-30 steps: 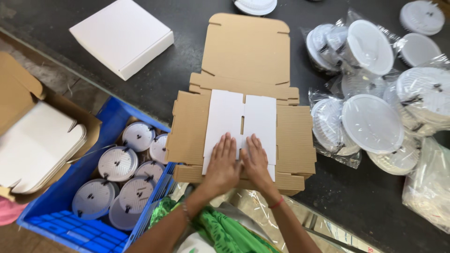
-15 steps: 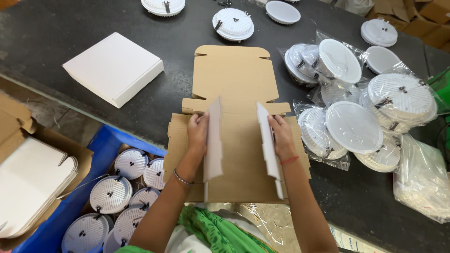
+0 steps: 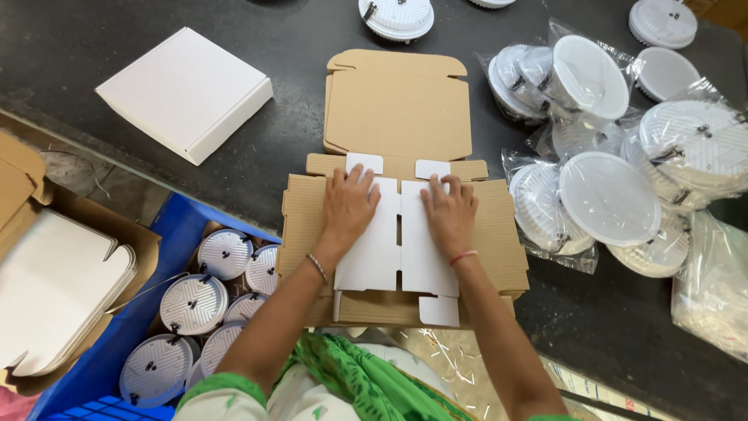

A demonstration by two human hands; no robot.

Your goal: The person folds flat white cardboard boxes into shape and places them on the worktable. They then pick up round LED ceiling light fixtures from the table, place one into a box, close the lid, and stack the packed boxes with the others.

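Dark desk under us: we've got left hand and right hand flat, fingers spread, holding the box blank's white flaps folded down.

blue crate cut off at bottom edge; bagged round lights cropped at right.
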